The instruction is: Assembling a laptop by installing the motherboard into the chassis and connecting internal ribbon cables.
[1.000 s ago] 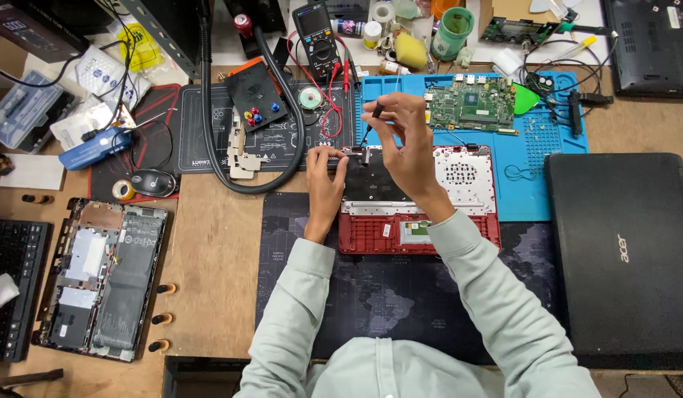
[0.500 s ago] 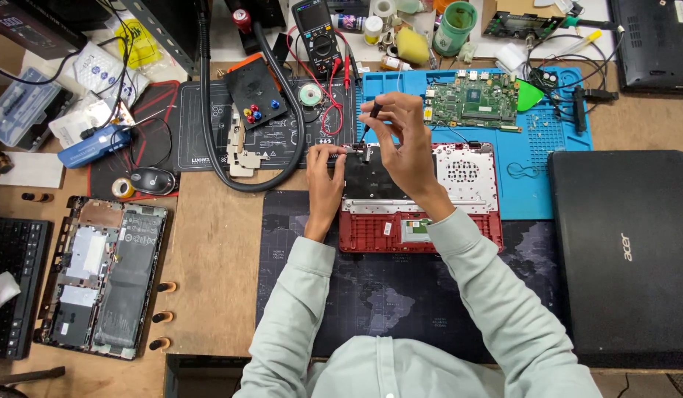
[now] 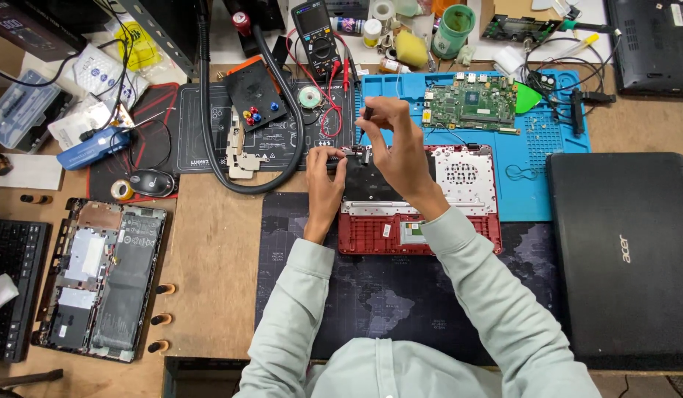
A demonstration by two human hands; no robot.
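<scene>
Right hand (image 3: 396, 144) fingertips pressed together around a thin dark screwdriver (image 3: 368, 118), handle top just above the pinch, upper centre of frame; shaft pointing roughly straight down toward the hinge strip (image 3: 341, 152) at the top left corner of the red laptop base (image 3: 419, 232). Tip itself too small to tell whether touching

Left hand (image 3: 325, 184) just lower left of that pinch, fingers curled with tips on the left end of the same strip, thumb alongside; resting contact, not clearly a pinch. Both hands at the one corner, right above, left beside and slightly below

Long axis of the strip running left to right along the top edge of the base; driver near upright across it. Left hand the nearer to the strip, right hand hovering over it

Outward: green circuit board (image 3: 470, 105) on the blue mat (image 3: 548, 184), right of the pinch, apart. Multimeter (image 3: 317, 29) with red leads top centre. Black hose (image 3: 208, 110) looping centre left. Opened laptop (image 3: 102, 280) lower left, closed black laptop (image 3: 625, 250) far right
</scene>
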